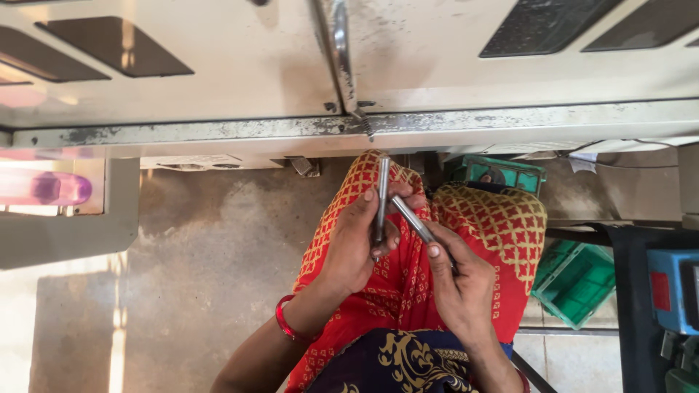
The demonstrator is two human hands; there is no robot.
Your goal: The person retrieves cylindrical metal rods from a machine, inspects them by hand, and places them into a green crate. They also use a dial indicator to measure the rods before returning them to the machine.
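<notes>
My left hand [357,244] grips a slim metal rod [381,191] that stands nearly upright, its top reaching toward the machine's edge. My right hand [459,284] holds a second metal rod [412,218] at a slant, and its upper end meets the first rod near my left fingertips. Both hands hover over my lap, which is covered in red cloth with a yellow lattice pattern [502,225]. A red bangle [285,320] circles my left wrist.
A cream metal machine body [240,73] with a worn front ledge [218,132] spans the top, and a steel lever [341,58] hangs down it. Green plastic crates [575,280] sit at the right beside a blue box [670,287]. Concrete floor [204,247] lies below left.
</notes>
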